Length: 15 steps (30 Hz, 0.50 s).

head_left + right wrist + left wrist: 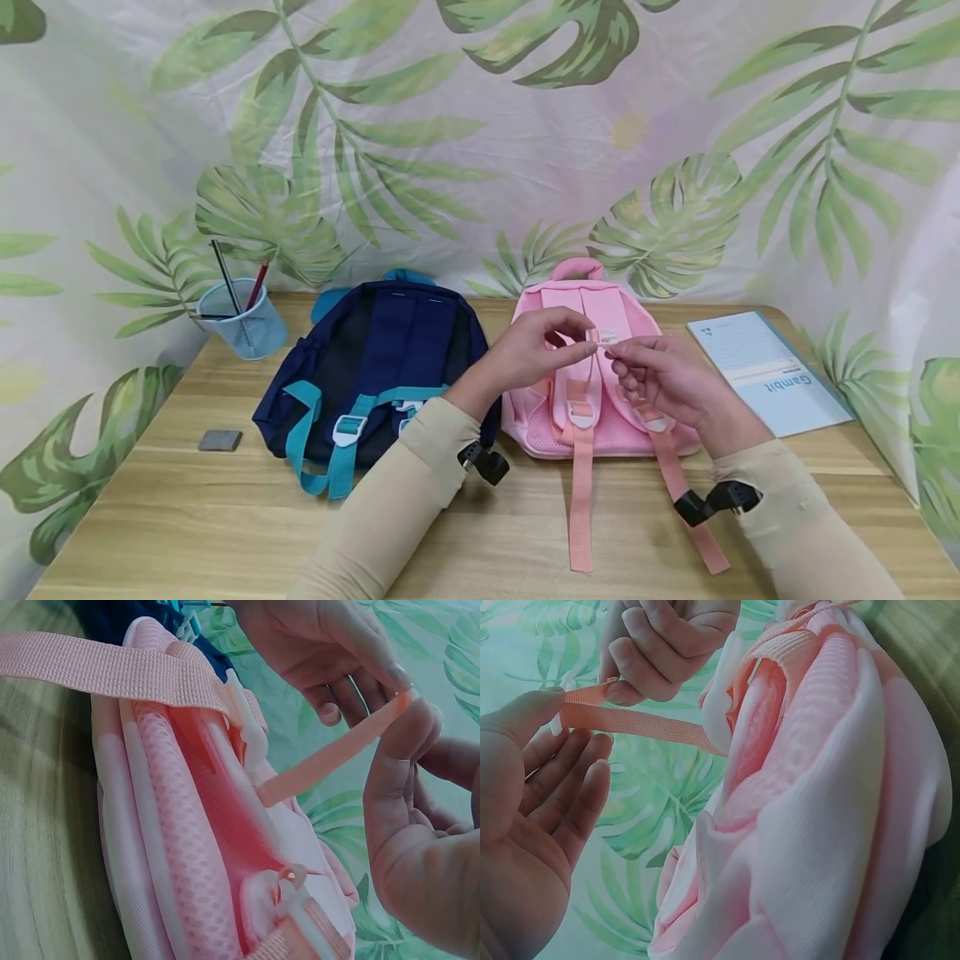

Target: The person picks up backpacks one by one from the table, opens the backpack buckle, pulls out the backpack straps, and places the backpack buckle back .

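Observation:
A pink backpack [551,437] stands with its strap side facing me. From it a narrow peach strap [649,729] stretches out to a small white buckle [557,724]. My left hand [534,346] pinches this buckle between thumb and fingers, its other fingers loosely bent. Close against it, my right hand [663,375] pinches the strap's folded end, with thumb and forefinger meeting in the right wrist view. Both hands are in front of the backpack's upper half. Two wider peach straps [582,500] hang from white adjusters [581,414] below the hands.
A navy backpack [405,333] with turquoise straps [343,467] leans to the left. Beyond it are a blue mesh pen cup [258,337] and a grey block [220,440]. A light-blue notebook [810,408] lies at the right. Leaf-print cloth [525,150] hangs behind the wooden table [187,533].

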Motion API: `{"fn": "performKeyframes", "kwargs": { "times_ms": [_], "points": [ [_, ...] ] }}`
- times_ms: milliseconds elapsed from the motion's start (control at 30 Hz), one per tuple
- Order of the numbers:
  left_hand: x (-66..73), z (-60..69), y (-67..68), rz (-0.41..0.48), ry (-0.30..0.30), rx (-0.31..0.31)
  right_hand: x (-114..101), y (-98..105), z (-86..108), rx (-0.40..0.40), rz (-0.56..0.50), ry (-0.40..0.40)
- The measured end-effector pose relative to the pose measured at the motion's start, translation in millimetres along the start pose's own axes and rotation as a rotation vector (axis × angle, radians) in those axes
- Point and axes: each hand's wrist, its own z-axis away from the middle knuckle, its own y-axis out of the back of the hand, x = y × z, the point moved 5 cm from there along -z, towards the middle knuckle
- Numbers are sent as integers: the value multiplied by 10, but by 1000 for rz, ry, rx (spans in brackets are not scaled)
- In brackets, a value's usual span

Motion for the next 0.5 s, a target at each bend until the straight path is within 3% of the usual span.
{"fn": "performKeyframes", "kwargs": {
  "times_ms": [500],
  "points": [
    [19, 9, -7, 12, -5, -25, -19, -88, -41, -61, -25, 21]
  ]
}}
